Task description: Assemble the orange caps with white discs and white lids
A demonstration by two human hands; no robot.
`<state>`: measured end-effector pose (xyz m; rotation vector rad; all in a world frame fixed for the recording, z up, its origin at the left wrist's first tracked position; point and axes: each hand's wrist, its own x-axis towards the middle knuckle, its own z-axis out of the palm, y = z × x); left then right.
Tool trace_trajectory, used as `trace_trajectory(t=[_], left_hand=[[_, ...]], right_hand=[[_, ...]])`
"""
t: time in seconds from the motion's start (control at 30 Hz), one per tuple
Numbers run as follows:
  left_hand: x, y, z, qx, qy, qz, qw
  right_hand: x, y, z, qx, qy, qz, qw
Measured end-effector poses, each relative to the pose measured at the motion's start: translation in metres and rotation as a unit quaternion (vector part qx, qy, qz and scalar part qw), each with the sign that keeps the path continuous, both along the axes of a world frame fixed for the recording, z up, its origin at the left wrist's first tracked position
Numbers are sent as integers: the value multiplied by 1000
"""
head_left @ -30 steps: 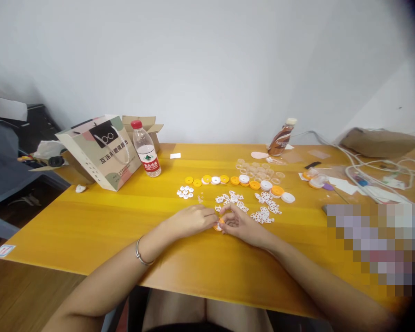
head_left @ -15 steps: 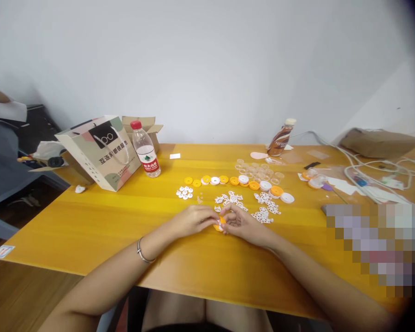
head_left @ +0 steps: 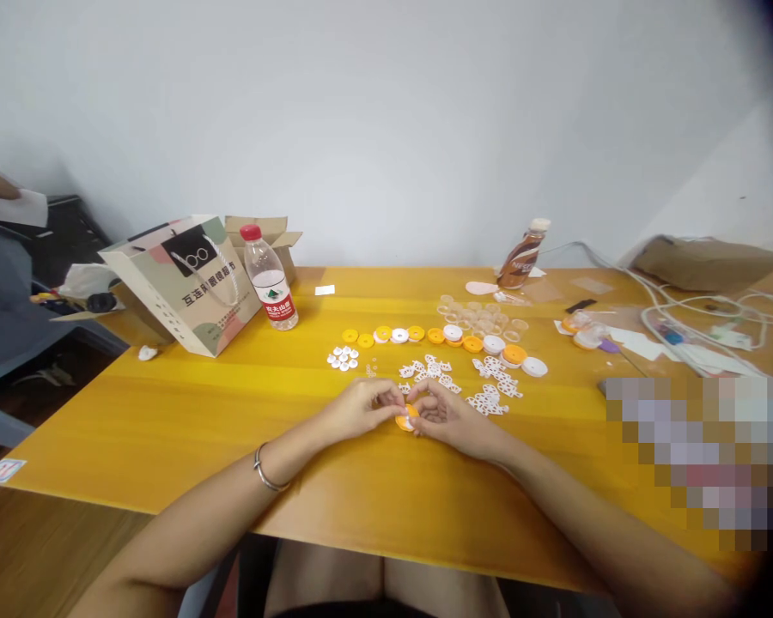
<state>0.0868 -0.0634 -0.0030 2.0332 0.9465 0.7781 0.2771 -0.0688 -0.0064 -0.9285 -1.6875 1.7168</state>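
Observation:
Between my hands, just above the table, is a round orange disc (head_left: 404,420) with a small white piece at its middle. My left hand (head_left: 362,408) grips it from the left with bent thumb and fingertips. From the right, my right hand (head_left: 447,415) pinches the disc's edge, thumb across its face. Just beyond lie white openwork plastic pieces (head_left: 429,367), with more openwork pieces (head_left: 488,401) to the right. Small white round parts (head_left: 343,358) and tiny clear rings (head_left: 372,369) lie past my left hand. A row of orange and white discs (head_left: 472,344) runs behind them.
Clear plastic cups (head_left: 483,319) stand behind the disc row. A water bottle (head_left: 270,279) and a paper bag (head_left: 186,287) are at the back left; a coffee bottle (head_left: 524,255) is at the back right. White cables (head_left: 702,309) tangle at the far right.
My left fingers have shifted slightly and bent more at the disc, showing more of its orange face. The right hand holds nearly the same pose.

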Motion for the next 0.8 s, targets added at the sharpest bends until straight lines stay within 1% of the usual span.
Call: trace_trajectory(t=[0.23,0.37,0.47,0.57,0.7,0.8], left_hand=[[3,2,-5,-45,-36,34,998],[3,5,-11,-100,-44,15,994],[2,7,-12,-104,-51,27,993],[1,7,-12,-102,-63,38,992],[1,7,-11,-133,-87,42,986],[3,7,-7,-160,-106,60,980]], right_hand=[[-1,-1,2,9,-2,-9,1000],[-1,0,-1,7,4,-4,1000],[-1,1,-3,-3,18,-5,1000],[-1,2,-3,5,21,-6,1000],[0,3,-2,8,33,3,999],[0,3,-2,3,44,7,999]])
